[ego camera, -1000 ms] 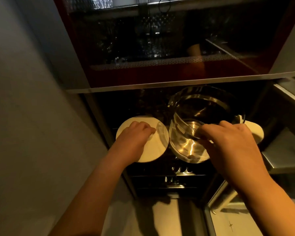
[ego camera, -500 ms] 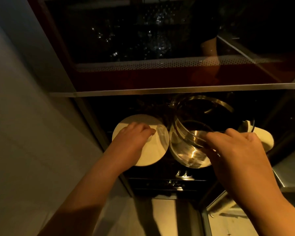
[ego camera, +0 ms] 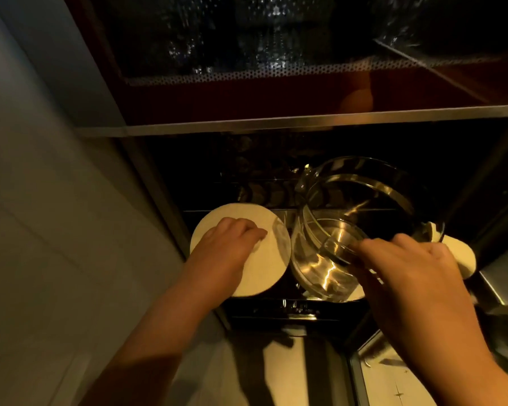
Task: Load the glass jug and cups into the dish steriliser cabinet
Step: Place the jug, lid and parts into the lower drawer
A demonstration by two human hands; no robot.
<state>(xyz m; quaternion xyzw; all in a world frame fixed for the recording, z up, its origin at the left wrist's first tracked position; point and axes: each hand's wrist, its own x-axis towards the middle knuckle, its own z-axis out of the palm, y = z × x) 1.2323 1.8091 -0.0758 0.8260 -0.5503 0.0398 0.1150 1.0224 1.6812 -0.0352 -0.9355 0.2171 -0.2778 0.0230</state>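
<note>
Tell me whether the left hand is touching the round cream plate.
Touching. The head view shows the left hand lying on the face of the cream plate, fingers curled down onto it with no gap showing.
</note>
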